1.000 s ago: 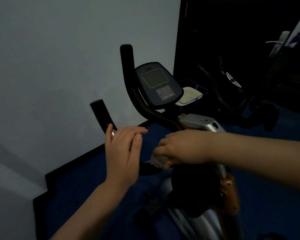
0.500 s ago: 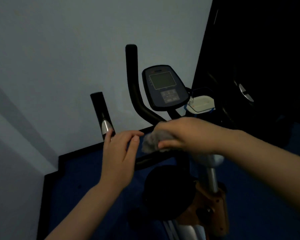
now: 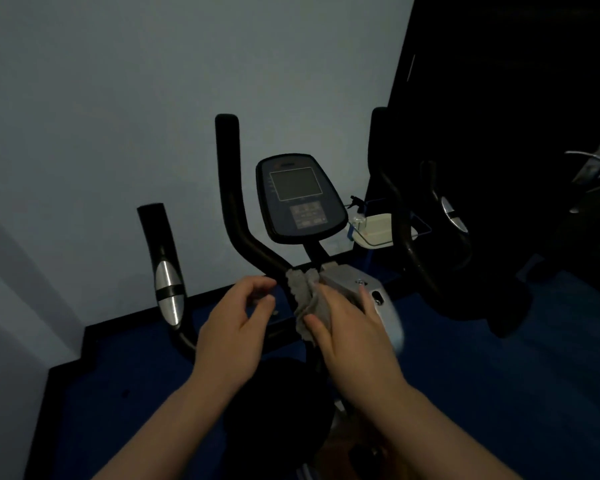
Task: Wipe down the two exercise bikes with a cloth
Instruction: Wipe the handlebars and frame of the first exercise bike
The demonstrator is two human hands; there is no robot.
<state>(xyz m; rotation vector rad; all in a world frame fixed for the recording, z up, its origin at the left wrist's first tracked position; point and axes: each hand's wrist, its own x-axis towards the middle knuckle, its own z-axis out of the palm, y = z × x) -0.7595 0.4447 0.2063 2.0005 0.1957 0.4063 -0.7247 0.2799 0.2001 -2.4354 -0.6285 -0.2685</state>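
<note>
The exercise bike (image 3: 302, 258) stands close to a pale wall (image 3: 118, 98) on a blue floor (image 3: 499, 375), seen in dim light. Its handlebars are black: a tall upright bar (image 3: 227, 174) rises left of centre, and a shorter grip (image 3: 160, 251) with a silver sensor band sits further left. A dark oval console (image 3: 300, 199) with a grey square screen and a keypad below it is mounted between the bars. A silver-grey housing (image 3: 354, 278) sits just under the console stem, and a round black cover shows lower down in shadow. The cloth (image 3: 303, 299) is grey, crumpled, with a scalloped edge; it lies draped over the junction where the handlebar meets the stem, touching the silver housing at its right edge. The right hand (image 3: 354, 327) lies flat on the cloth, fingers spread forward, pressing it against the bar and housing; the thumb rests along the cloth's lower edge. The left hand (image 3: 238, 327) is just beside the cloth on its left, fingers loosely curled with thumb and fingertips near each other, gripping nothing visible; whether it touches the bar beneath cannot be told. The two hands are close together but not touching. A second bike (image 3: 430, 237) stands to the right in deep shadow, its black handlebar and a silver grip patch visible. A white tray (image 3: 378, 230) sits between the two machines.
</note>
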